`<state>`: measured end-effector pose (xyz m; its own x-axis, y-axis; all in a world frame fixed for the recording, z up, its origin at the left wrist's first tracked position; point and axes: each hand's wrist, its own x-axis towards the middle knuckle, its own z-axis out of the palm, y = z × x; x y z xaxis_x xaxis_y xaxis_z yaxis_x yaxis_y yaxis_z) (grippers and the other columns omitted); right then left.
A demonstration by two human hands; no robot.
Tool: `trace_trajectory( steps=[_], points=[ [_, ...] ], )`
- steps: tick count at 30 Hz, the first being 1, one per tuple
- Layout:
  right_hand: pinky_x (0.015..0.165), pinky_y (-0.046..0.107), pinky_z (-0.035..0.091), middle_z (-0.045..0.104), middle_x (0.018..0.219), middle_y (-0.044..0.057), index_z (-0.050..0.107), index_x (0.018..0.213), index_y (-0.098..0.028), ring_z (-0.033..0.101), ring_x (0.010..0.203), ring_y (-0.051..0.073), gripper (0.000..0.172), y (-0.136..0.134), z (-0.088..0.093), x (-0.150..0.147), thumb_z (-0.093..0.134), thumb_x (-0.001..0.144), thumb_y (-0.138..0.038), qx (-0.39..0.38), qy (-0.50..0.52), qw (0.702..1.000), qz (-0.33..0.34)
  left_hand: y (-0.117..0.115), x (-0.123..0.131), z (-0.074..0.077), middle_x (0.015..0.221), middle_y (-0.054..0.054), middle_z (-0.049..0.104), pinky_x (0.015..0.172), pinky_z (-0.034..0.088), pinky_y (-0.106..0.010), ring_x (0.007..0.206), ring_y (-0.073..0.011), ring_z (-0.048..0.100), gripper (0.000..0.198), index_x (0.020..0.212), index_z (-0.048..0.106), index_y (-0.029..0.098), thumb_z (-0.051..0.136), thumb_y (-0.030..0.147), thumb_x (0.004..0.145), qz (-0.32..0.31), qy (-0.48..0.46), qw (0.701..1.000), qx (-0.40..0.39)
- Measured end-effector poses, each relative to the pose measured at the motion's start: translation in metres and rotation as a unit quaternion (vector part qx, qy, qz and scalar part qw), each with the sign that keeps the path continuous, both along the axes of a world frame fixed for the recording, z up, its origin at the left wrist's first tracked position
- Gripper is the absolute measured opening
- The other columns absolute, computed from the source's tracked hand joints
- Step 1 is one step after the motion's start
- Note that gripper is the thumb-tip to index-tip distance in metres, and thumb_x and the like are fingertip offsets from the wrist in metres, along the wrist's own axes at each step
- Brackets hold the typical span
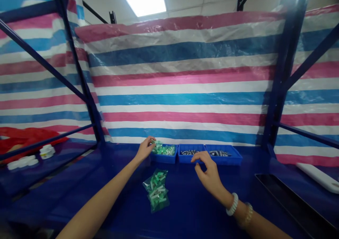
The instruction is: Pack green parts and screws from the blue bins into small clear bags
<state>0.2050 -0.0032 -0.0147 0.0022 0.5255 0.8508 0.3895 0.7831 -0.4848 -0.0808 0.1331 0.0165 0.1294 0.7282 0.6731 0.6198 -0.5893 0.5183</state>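
Two hands worked at the bins: left hand pinched green pieces, right hand hovered half-open, empty; keep grip light.

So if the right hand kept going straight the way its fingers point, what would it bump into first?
Probably the middle blue tray, the one with small dark metal parts. The right hand hovers just in front of it, fingers curled toward its front wall. Depth is hard to judge, so it might pass just over the rim.
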Motion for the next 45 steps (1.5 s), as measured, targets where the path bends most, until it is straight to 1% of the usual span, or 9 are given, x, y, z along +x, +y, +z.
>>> trace_trajectory(
  steps=[7, 12, 16, 20, 25, 31, 38, 41, 45],
  points=[
    [0.080, 0.037, 0.042, 0.061, 0.083, 0.003, 0.057, 0.079, -0.021, 0.056, 0.083, 0.021, 0.024, -0.001, -0.004, -0.005, 0.044, 0.072, -0.002, -0.020, 0.001, 0.999, 0.026, 0.002, -0.006, -0.027, 0.091, -0.003, 0.061, 0.081, 0.047, -0.038, 0.087, -0.0188, 0.058, 0.015, 0.089, 0.060, 0.014, 0.060, 0.029, 0.087, 0.008, 0.113, 0.994, -0.004],
    [0.080, 0.036, 0.042, 0.061, 0.083, 0.003, 0.058, 0.080, -0.021, 0.056, 0.084, 0.021, 0.024, -0.002, -0.008, -0.006, 0.044, 0.073, -0.003, -0.037, -0.008, 0.999, 0.036, -0.001, -0.005, -0.020, 0.096, -0.006, 0.060, 0.094, 0.041, -0.044, 0.101, -0.0240, 0.055, 0.003, 0.079, 0.061, 0.016, 0.060, 0.018, 0.081, 0.027, 0.142, 0.989, 0.006],
    [0.079, 0.036, 0.042, 0.061, 0.084, 0.004, 0.058, 0.080, -0.021, 0.056, 0.085, 0.021, 0.023, 0.000, -0.011, -0.007, 0.045, 0.073, -0.003, -0.051, -0.014, 0.998, 0.030, -0.028, 0.003, -0.006, 0.114, -0.011, 0.056, 0.099, 0.037, -0.044, 0.111, -0.0273, 0.050, 0.014, 0.088, 0.063, 0.018, 0.052, 0.016, 0.079, 0.047, 0.152, 0.987, 0.007],
    [0.077, 0.035, 0.043, 0.061, 0.085, 0.004, 0.058, 0.080, -0.021, 0.056, 0.085, 0.021, 0.023, 0.000, -0.012, -0.006, 0.044, 0.073, -0.004, -0.057, -0.014, 0.998, 0.033, -0.070, 0.008, 0.000, 0.092, -0.006, 0.066, 0.081, 0.046, -0.036, 0.090, -0.0250, 0.061, 0.015, 0.089, 0.063, 0.021, 0.056, 0.027, 0.078, 0.019, 0.192, 0.980, -0.056],
    [0.080, 0.035, 0.042, 0.062, 0.083, 0.003, 0.058, 0.079, -0.021, 0.057, 0.084, 0.021, 0.024, -0.001, -0.011, -0.007, 0.044, 0.072, -0.003, -0.059, -0.016, 0.998, 0.030, -0.098, -0.001, -0.015, 0.065, -0.001, 0.067, 0.054, 0.042, -0.028, 0.060, -0.0228, 0.063, 0.027, 0.081, 0.066, 0.020, 0.073, 0.035, 0.059, -0.022, 0.225, 0.958, -0.177],
    [0.073, 0.034, 0.042, 0.063, 0.080, 0.003, 0.061, 0.076, -0.021, 0.057, 0.078, 0.020, 0.025, 0.001, -0.011, -0.009, 0.044, 0.068, -0.004, -0.083, -0.004, 0.996, 0.019, -0.079, 0.007, -0.021, 0.061, 0.001, 0.066, 0.051, 0.042, -0.026, 0.052, -0.0196, 0.061, 0.027, 0.088, 0.065, 0.019, 0.065, 0.024, 0.062, -0.059, 0.152, 0.960, -0.229],
    [0.071, 0.032, 0.044, 0.065, 0.077, 0.002, 0.066, 0.073, -0.021, 0.057, 0.076, 0.020, 0.022, 0.009, -0.011, -0.007, 0.050, 0.063, -0.010, -0.161, 0.085, 0.983, 0.026, -0.068, 0.041, 0.001, 0.060, 0.000, 0.061, 0.058, 0.042, -0.029, 0.060, -0.0194, 0.057, 0.014, 0.067, 0.068, 0.021, 0.060, 0.014, 0.058, -0.097, 0.016, 0.978, -0.182],
    [0.063, 0.031, 0.048, 0.067, 0.084, 0.006, 0.066, 0.087, -0.018, 0.060, 0.072, 0.019, 0.021, 0.010, -0.010, -0.008, 0.056, 0.068, -0.017, -0.202, 0.126, 0.971, 0.034, -0.072, 0.063, 0.007, 0.059, 0.001, 0.059, 0.057, 0.044, -0.028, 0.057, -0.0168, 0.055, 0.006, 0.066, 0.064, 0.020, 0.062, 0.017, 0.061, -0.138, -0.055, 0.967, -0.205],
    [0.064, 0.031, 0.052, 0.068, 0.093, 0.008, 0.063, 0.101, -0.018, 0.065, 0.075, 0.019, 0.036, 0.007, -0.005, -0.011, 0.070, 0.069, -0.032, -0.346, 0.282, 0.882, 0.153, -0.086, 0.095, 0.003, 0.067, 0.003, 0.055, 0.066, 0.052, -0.032, 0.061, -0.0146, 0.061, 0.019, 0.074, 0.050, 0.020, 0.064, 0.032, 0.070, -0.187, -0.179, 0.933, -0.250]
  ],
)
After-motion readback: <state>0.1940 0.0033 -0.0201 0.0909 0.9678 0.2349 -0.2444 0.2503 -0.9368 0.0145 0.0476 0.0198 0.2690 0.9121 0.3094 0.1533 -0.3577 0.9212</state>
